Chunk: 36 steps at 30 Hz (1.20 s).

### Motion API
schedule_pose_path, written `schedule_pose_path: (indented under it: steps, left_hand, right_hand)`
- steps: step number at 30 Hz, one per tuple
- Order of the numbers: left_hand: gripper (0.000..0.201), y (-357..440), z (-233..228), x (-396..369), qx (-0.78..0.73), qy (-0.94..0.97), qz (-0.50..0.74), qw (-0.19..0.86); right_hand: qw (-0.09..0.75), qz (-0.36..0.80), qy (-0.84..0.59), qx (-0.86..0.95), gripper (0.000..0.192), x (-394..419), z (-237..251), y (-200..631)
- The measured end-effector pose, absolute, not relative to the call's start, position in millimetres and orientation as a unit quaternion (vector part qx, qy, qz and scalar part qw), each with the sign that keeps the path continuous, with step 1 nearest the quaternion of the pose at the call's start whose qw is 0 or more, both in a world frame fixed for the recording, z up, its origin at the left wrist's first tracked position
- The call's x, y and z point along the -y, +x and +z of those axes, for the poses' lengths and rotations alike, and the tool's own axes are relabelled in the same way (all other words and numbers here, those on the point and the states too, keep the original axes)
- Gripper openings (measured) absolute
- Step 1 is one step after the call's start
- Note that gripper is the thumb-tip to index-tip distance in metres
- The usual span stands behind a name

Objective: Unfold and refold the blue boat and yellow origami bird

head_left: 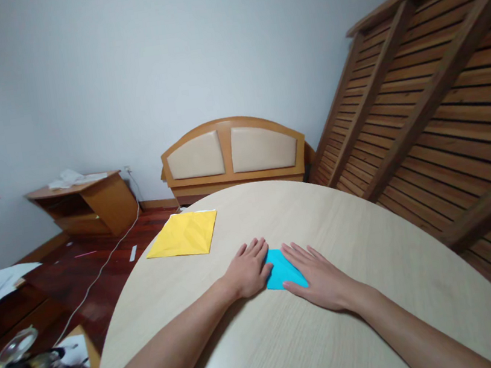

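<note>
Both my hands lie flat, fingers spread, with no grip closed on anything. My left hand (249, 267) presses the left edge of the folded blue paper (280, 269), and my right hand (320, 277) covers its right side. The paper lies on the round worktop (375, 263), roughly at its middle. At ten o'clock from it, well apart, a creased yellow sheet (185, 234) lies near the worktop's far edge. Beyond, at twelve o'clock, a wooden headboard (232, 152) leans against the wall.
</note>
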<state>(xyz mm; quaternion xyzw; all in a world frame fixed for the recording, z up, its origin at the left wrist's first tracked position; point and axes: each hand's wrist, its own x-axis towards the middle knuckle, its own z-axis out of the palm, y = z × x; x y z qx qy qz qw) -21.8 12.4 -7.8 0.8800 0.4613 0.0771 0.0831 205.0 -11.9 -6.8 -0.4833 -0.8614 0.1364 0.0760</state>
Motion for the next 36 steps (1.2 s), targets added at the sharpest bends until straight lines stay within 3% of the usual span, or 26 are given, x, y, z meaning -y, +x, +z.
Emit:
schedule_pose_path:
  steps: [5,8,12,36]
  left_hand:
    - [0.057,-21.0,-6.6,-13.0,-0.507,0.850,0.135,0.049]
    - [0.052,-21.4,0.2,-11.0,-0.417,0.891,0.171,0.058]
    - [0.054,-21.2,2.9,-8.8,-0.314,0.935,0.124,0.111]
    - [0.061,-20.1,-3.9,-10.4,-0.442,0.889,0.090,0.084]
  right_hand:
    - [0.078,0.129,-0.493,0.857,0.084,11.3,-5.9,207.1]
    - [0.077,0.128,-0.500,0.853,0.085,10.9,-5.3,207.4]
    - [0.076,0.133,-0.492,0.857,0.084,11.1,-3.2,208.4]
    - [0.048,0.175,-0.437,0.881,0.066,-0.3,3.4,252.8]
